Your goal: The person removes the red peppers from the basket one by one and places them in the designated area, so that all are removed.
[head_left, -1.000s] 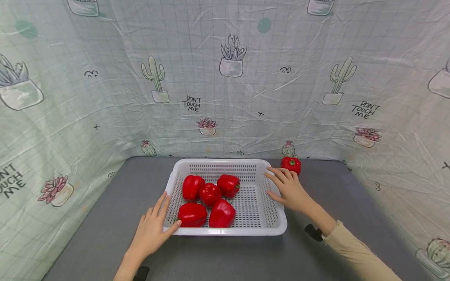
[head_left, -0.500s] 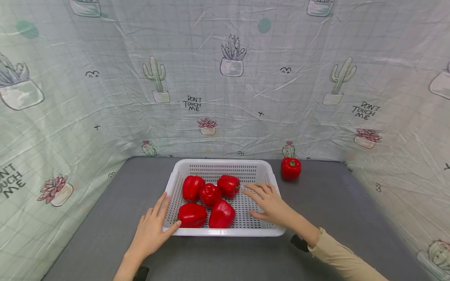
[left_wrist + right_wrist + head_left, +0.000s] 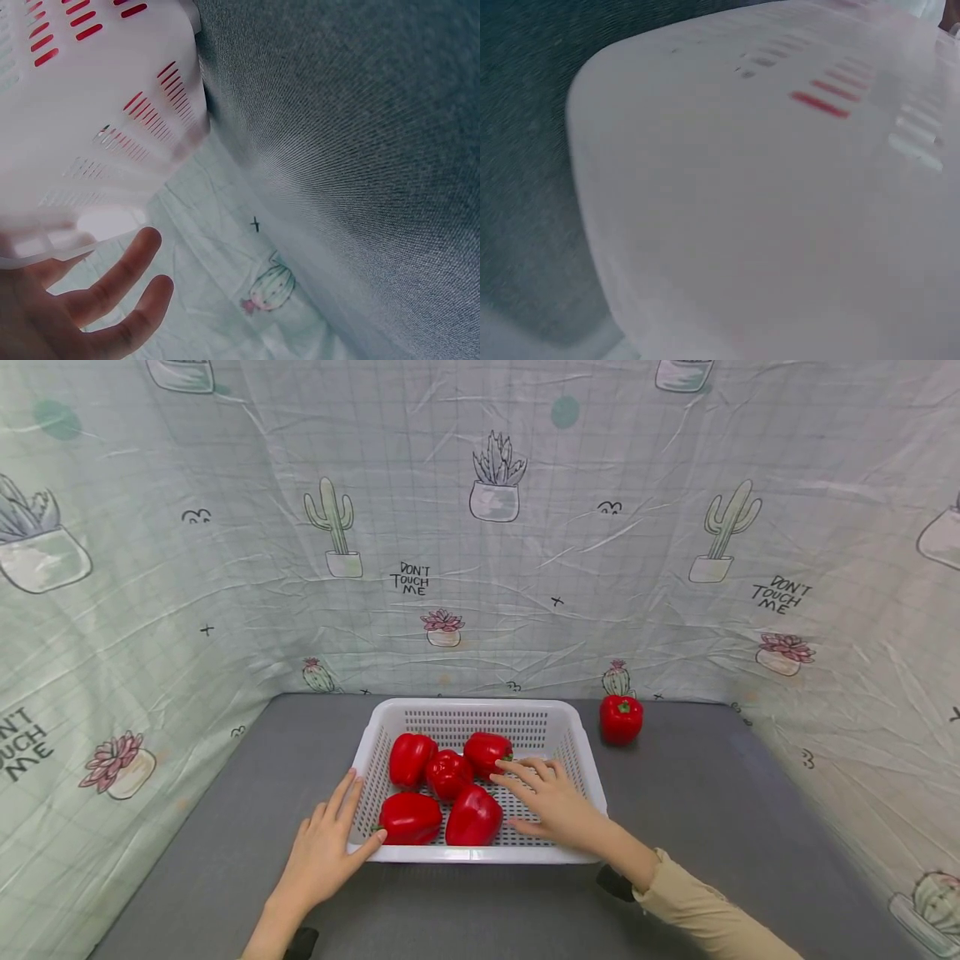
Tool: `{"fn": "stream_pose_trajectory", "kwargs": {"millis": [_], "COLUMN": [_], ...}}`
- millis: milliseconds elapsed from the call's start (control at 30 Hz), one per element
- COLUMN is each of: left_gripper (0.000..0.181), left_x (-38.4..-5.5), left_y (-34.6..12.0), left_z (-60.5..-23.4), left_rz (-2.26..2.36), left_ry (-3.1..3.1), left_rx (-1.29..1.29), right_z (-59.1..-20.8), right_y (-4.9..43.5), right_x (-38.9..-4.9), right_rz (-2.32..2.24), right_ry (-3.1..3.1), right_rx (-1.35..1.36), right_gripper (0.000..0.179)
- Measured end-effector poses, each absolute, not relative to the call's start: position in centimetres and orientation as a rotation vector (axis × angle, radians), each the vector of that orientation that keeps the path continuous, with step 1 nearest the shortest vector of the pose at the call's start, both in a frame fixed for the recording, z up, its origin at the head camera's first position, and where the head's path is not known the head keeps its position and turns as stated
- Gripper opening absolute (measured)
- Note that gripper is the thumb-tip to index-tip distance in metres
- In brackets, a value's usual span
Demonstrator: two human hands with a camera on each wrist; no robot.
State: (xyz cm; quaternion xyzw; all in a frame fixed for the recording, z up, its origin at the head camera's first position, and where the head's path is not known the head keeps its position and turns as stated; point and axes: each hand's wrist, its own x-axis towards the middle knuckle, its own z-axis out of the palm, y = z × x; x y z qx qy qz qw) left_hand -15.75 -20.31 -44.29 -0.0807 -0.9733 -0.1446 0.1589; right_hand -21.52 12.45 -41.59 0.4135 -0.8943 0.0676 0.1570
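A white plastic basket (image 3: 517,855) with slotted walls holds several red bell peppers, grouped toward its left side. My left hand (image 3: 322,852) rests on the basket's front left corner, fingers spread along the rim; in the left wrist view, its fingers (image 3: 124,262) extend beside the basket wall (image 3: 90,135). Over the basket's right half hovers my right hand (image 3: 555,806), fingers spread and holding nothing. Its fingertips are nearest the back right bell pepper (image 3: 487,753) and the front one (image 3: 474,817); I cannot tell whether they touch. The right wrist view shows mostly the basket wall (image 3: 705,187).
One more red bell pepper (image 3: 621,720) stands on the grey tabletop (image 3: 720,793), behind and right of the basket. A printed cloth (image 3: 555,527) hangs as a wall around the back and sides.
My right hand has moved left from the basket's right rim to over its inside, nearer the peppers. The left hand, basket and peppers stay where they were.
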Motion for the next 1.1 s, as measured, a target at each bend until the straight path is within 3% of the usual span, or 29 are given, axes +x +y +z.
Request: {"fn": "stream_pose_trajectory", "kwargs": {"millis": [1100], "left_gripper": [0.078], "left_x": [-15.7], "left_y": [-20.3], "left_z": [-43.6], "left_rz": [-0.443], "left_ry": [-2.783], "left_rx": [-0.245], "right_z": [-42.3], "right_y": [10.3], "right_x": [-22.5], "right_rz": [0.099], "right_ry": [-2.773], "right_rx": [1.361], "right_gripper": [0.074]}}
